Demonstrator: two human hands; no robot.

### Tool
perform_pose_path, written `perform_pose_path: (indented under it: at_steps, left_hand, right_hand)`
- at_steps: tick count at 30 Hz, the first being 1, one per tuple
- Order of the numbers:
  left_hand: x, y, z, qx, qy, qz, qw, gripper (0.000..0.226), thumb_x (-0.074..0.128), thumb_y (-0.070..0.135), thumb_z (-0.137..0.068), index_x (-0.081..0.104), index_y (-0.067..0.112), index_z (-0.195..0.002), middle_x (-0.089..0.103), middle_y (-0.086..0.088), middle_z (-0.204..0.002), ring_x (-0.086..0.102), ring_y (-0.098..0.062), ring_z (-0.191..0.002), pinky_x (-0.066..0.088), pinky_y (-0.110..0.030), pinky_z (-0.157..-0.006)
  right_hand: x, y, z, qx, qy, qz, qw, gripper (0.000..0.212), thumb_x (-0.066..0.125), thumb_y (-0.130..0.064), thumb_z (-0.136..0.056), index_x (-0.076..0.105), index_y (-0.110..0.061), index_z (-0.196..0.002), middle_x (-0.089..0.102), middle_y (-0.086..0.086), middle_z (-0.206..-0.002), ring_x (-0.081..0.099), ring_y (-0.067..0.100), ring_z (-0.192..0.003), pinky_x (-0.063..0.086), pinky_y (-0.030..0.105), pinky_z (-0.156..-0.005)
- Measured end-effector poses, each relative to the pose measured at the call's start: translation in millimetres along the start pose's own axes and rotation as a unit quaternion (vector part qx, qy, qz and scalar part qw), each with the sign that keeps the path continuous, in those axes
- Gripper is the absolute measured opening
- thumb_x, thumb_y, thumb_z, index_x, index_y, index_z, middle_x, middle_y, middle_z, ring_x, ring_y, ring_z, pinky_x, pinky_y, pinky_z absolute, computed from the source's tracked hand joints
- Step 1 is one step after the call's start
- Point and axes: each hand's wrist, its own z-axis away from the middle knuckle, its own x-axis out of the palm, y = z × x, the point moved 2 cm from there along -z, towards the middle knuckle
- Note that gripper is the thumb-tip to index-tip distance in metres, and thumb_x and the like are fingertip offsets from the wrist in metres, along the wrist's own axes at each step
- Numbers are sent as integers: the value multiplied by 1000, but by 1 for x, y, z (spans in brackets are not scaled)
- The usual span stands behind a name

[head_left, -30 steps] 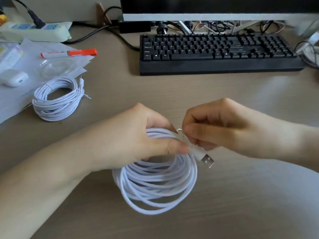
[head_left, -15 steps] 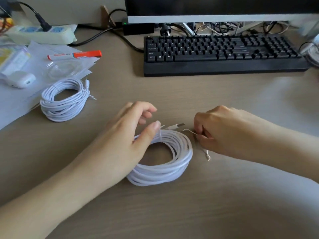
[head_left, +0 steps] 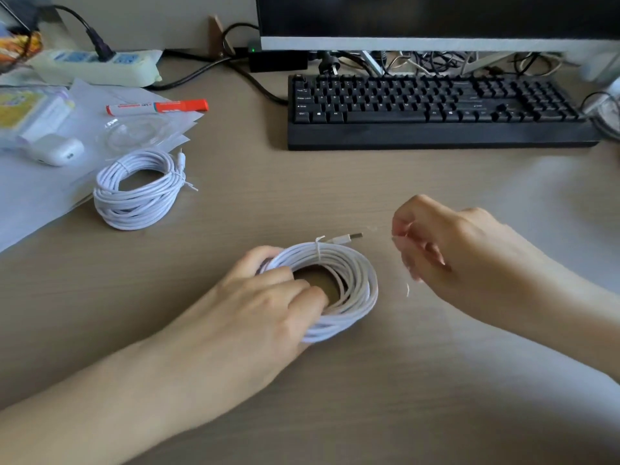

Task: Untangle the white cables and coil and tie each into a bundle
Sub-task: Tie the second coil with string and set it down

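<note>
**Second cable bundle, one tie on, another tie in hand**

Near side of the black keyboard [head_left: 432, 105], on the tan desk [head_left: 436, 380]: one coiled white USB cable [head_left: 352, 286], lying flat.

- Tie on coil: a thin white twist tie [head_left: 318, 251] is cinching the strands at the edge of the coil facing the keyboard.
- Plug: the USB plug [head_left: 349, 237] is sticking out from that same edge, its long axis running parallel to the keyboard's front edge and its metal tip pointing toward the keyboard's right end.
- Left hand [head_left: 268, 300]: gripping the coil's left side, fingers curled over the strands and dipping into the centre hole, pinning it to the desk.
- Right hand [head_left: 446, 250]: hovering off the desk to the right of the coil, apart from it, fingertips pinched together on a second thin tie [head_left: 408, 289], which is dangling below them. It is motion-blurred, so the exact grip is hard to read.
- Key relation: the coil is lying to the left of the right hand, with its untied right side being the part nearest that hand. Judging from this, that side looks ready to receive the dangling tie while the left hand steadies the coil.

Off the keyboard's left end, nearer the camera: a finished cable bundle [head_left: 137, 193], coiled and tied, resting partly on loose papers [head_left: 30, 196]. An orange marker [head_left: 157, 106] is lying further back on those papers.
</note>
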Motion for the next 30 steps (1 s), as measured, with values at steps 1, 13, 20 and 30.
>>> perform_pose_path:
  at_steps: [1,13,20,30]
  left_hand:
    - [-2,-3,-3,18,-35,-10,999,27,42,28,-85,58,13,-70,53,5,-61,52,-21,-60,45,-37,-85]
    - [-5,-15,-46,-237,29,343,909,37,56,49,-77,54,15,-93,64,-2,-81,57,-11,-67,43,-24,-63]
    - [5,-3,-44,-142,66,257,954,35,50,50,-90,44,17,-101,48,7,-98,50,-3,-86,38,-6,-75]
    - [3,-1,-44,-124,115,126,978,50,28,41,-99,54,5,-121,51,-2,-105,56,-14,-87,40,-15,-79]
  right_hand:
    - [-1,1,2,11,25,-46,999,9,37,-38,-85,41,-31,-88,63,-11,-69,56,12,-59,49,31,-58]
    - [24,-8,2,218,-158,-499,824,9,59,0,-86,59,3,-78,58,10,-56,43,15,-47,37,22,-43]
    - [28,-17,-20,208,-73,-651,726,19,48,6,-88,62,-1,-77,48,0,-54,36,7,-48,34,17,-42]
    - [46,-28,-18,139,-67,-813,561,17,55,4,-76,58,-6,-63,45,1,-57,39,6,-51,34,20,-49]
